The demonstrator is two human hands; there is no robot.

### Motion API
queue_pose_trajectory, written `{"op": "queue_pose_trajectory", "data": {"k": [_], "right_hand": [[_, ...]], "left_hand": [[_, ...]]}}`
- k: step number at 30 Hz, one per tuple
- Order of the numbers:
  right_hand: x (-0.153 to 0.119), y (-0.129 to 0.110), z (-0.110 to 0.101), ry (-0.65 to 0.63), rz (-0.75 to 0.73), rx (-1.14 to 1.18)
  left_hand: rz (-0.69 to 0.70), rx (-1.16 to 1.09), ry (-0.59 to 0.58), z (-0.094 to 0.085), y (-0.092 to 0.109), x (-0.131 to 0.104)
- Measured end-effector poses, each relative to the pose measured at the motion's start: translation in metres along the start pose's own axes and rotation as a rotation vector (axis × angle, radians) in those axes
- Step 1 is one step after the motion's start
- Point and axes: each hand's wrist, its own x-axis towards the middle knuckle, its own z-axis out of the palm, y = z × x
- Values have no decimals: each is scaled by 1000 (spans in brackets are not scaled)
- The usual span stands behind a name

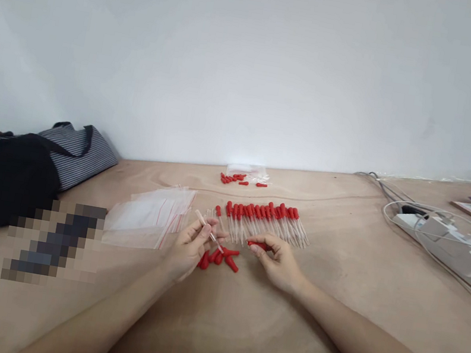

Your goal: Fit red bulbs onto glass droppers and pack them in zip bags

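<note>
The landmark is the row of red-bulbed droppers (250, 210), lying side by side on the one wooden tabletop (374, 320); I count roughly sixteen, though overlaps prevent an exact figure. At the row's left end are a few bare dropper tubes (209, 213), partly hidden, so their number cannot be told.

Just left of the row, the left hand (193, 248) has thumb and fingers pinched on one clear dropper tube (201, 218), slanting down toward the near side. Just on the near side of the row, the right hand (278, 261) is closed around one red rubber bulb (257, 244). The hands are apart from each other.

Near the row's left part, on its near side, lie about five or six loose red bulbs (231, 261). Beyond the row are around eight clustered bulbs (228, 180), two more set apart (262, 185), and one clear plastic bag (248, 171).

Left of the row lies one stack of zip bags (143, 212), their count unclear; farther left stand two fabric bags (5, 174). Well right of it sits one white power strip (450, 244).
</note>
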Motion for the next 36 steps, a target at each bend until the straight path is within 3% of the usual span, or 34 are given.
{"op": "queue_pose_trajectory", "data": {"k": [2, 6, 10, 23, 29, 36], "right_hand": [[0, 1, 0, -5, -9, 11], [0, -1, -2, -25, -28, 3], [-1, -3, -2, -60, -61, 10], [-6, -12, 3, -78, -52, 261], [-8, -10, 6, -18, -86, 225], [-7, -10, 6, -47, -163, 172]], "left_hand": [[64, 216, -73, -5, 4, 0], [352, 717, -237, -10, 7, -5], [493, 892, -304, -6, 2, -8], [645, 1121, -270, 7, 3, -11], [696, 1170, -249, 7, 5, -14], [726, 1210, -237, 6, 3, -16]]}}
